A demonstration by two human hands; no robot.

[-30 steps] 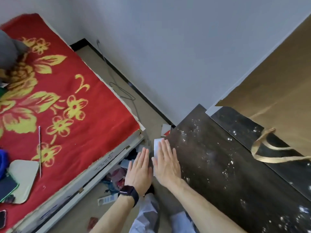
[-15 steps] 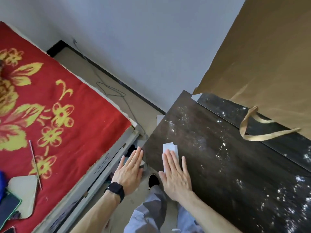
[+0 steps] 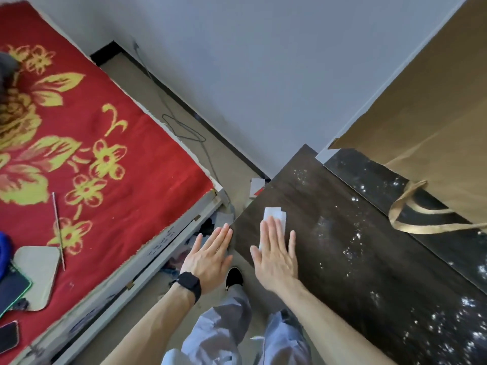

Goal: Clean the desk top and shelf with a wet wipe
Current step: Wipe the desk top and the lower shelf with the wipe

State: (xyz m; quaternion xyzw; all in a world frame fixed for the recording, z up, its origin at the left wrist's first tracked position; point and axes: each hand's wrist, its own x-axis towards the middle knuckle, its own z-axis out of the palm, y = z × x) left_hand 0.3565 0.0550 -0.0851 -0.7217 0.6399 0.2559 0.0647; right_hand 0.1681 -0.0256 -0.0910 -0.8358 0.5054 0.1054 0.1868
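Observation:
The dark wooden desk top [image 3: 342,272] carries white dust specks, mostly in its middle and at the right. A white wet wipe [image 3: 274,214] lies on it near the left corner, and my right hand [image 3: 276,259] presses flat on the wipe with fingers spread, so only the wipe's far end shows. My left hand [image 3: 208,256], with a black watch on the wrist, is flat and empty just off the desk's left edge, fingertips at the edge. The raised dark shelf [image 3: 382,185] runs along the back and is dusty too.
A large brown paper bag [image 3: 434,114] stands on the shelf, its handle [image 3: 421,225] drooping onto the desk. A bed with a red flowered cover [image 3: 92,154] is close on the left, with a phone [image 3: 8,337] on it. Clutter and a cable lie on the floor between.
My right hand has slid the wipe from the desk's left edge further onto the desk top. My left hand has stayed flat beside the edge.

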